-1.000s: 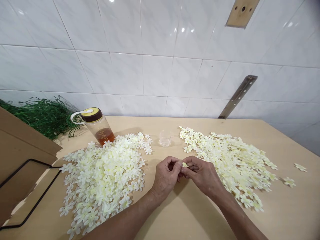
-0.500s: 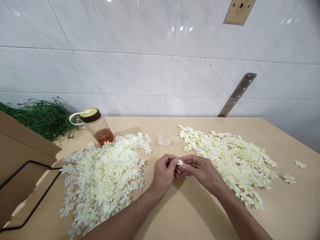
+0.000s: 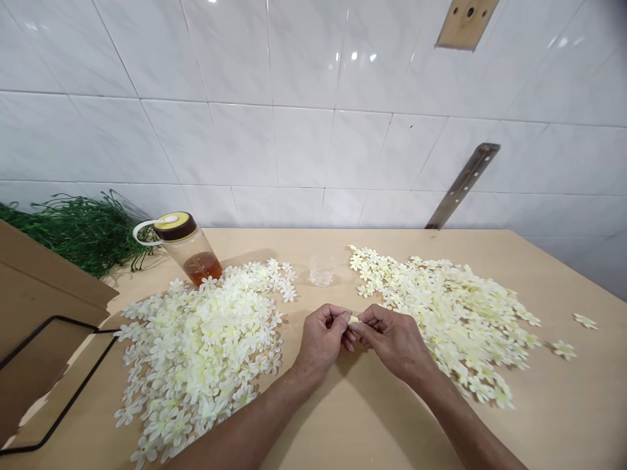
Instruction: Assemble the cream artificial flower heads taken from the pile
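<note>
**Small pale flower, caught fingertip to fingertip!**

Straight to the head view, the only one on offer: pinched right now between the left hand and the right hand, over the table, well in from the far edge. Gripped from both sides, by the look of it; folded or merely half hidden, cannot tell, with so little showing past the fingers. Brought tip to tip, probably because so thin a piece calls for steadying on one side and handling on the other.

Off to the left, a heap of white flowers. Off to the right, a heap of creamier flowers, fanned out towards the right edge, with two stray flowers nearer still to that edge. Kept apart, presumably, against mixing, and flanking the hands for a short reach either way.

Up towards the far edge, between the heaps: a small clear cup, contents too faint to make out, perhaps placed there for both hands alike. Along to the left: a drink bottle, lid on, right behind the white flowers, likely pushed back against knocks. And at the left end of the far edge, a tangle of green stems, with a cardboard piece in front, probably just parked beyond the elbows.
</note>
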Available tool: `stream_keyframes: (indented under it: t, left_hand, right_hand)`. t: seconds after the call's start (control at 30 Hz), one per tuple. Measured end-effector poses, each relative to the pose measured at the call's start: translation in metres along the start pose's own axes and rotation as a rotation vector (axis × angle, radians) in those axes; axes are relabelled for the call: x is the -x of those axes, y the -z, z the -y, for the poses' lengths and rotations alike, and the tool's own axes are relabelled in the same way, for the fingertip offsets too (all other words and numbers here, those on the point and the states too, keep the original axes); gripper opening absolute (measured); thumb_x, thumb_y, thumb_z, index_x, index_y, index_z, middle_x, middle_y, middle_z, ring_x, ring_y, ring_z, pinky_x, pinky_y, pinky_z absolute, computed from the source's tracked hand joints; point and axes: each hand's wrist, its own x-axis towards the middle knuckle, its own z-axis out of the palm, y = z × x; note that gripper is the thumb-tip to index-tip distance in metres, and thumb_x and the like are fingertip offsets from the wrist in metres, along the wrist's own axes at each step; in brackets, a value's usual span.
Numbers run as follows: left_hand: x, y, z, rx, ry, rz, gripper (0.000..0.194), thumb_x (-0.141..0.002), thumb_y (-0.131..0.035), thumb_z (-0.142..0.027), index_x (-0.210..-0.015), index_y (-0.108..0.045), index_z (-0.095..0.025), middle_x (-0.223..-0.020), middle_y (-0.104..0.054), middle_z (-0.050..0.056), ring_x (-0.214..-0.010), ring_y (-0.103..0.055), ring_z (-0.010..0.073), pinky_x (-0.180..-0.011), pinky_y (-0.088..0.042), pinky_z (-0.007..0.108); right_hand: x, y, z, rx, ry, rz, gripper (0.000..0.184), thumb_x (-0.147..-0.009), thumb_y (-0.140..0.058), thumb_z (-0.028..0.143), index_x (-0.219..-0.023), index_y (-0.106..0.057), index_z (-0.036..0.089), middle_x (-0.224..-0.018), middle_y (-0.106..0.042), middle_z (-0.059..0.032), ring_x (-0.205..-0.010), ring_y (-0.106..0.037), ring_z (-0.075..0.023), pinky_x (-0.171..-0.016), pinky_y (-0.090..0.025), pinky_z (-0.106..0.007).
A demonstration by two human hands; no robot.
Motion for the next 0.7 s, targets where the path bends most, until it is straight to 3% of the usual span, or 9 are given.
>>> stream_keyframes:
  t: [0.27, 0.57, 0.7]
  left_hand:
    - [-0.001, 0.002, -0.003, 0.012, -0.010, 0.013, 0.031, -0.079, -0.069, -0.041, -0.085, -0.066, -0.010, -0.058, -0.062, 0.002, -0.049, -0.057, 0.0113, -0.047, -0.047, 0.022]
    - [0.001, 0.000, -0.005, 0.021, 0.005, 0.042, 0.037, -0.075, -0.073, -0.042, -0.092, -0.068, -0.010, -0.072, -0.066, 0.006, -0.053, -0.058, 0.0120, -0.048, -0.048, 0.024]
    - [-0.002, 0.000, -0.003, 0.001, -0.025, 0.006, 0.031, -0.076, -0.073, -0.038, -0.089, -0.068, -0.009, -0.059, -0.062, 0.002, -0.049, -0.056, 0.0111, -0.047, -0.046, 0.023]
  right_hand:
    - [-0.001, 0.004, 0.003, 0.047, 0.074, -0.025, 0.036, -0.091, -0.050, 0.046, -0.079, -0.073, 0.022, -0.069, -0.070, -0.0031, -0.062, -0.064, -0.0177, -0.061, -0.050, -0.027]
    - [-0.001, 0.004, -0.008, -0.026, 0.029, -0.137, 0.031, -0.084, -0.061, 0.049, -0.084, -0.075, 0.021, -0.065, -0.068, -0.0020, -0.061, -0.062, -0.0170, -0.055, -0.050, -0.025]
    - [-0.001, 0.003, -0.002, -0.082, 0.037, -0.037, 0.030, -0.087, -0.059, 0.047, -0.089, -0.075, 0.021, -0.070, -0.070, -0.0031, -0.065, -0.064, -0.0175, -0.060, -0.053, -0.025]
